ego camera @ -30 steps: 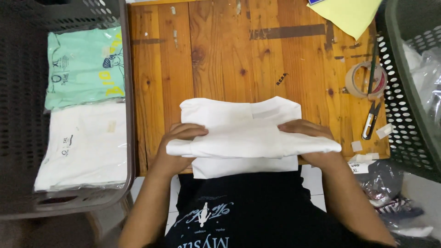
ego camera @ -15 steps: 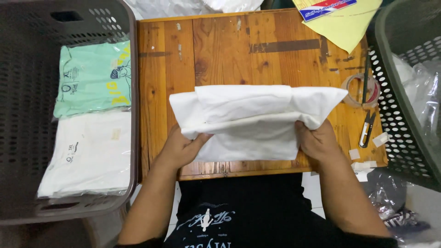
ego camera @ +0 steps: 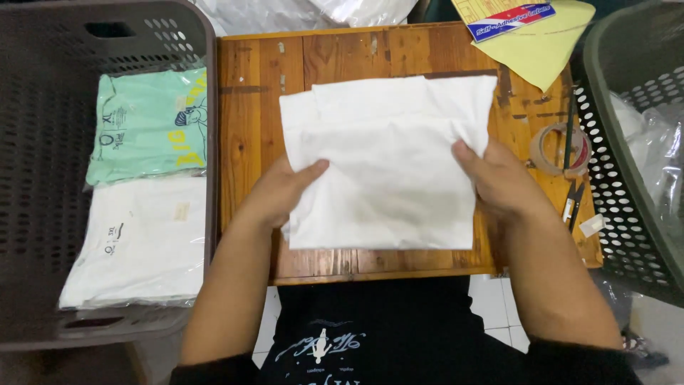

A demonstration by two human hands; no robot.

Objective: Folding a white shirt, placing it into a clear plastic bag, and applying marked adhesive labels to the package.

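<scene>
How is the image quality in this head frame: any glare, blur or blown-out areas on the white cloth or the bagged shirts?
Head view: sharp, no motion blur on the left hand or right hand. The white cloth is bright yet keeps its fold shadows. Mild glare on the bagged white shirt and bagged green shirt. Light is even over the table; basket edges bow slightly.

Wooden table (ego camera: 249,142). Grey perforated basket (ego camera: 43,178) at left, holding bagged mint shirt (ego camera: 146,125) and bagged white shirt (ego camera: 139,242). Yellow sheet (ego camera: 545,46), tape roll (ego camera: 552,150), dark basket (ego camera: 634,142) at right.
</scene>
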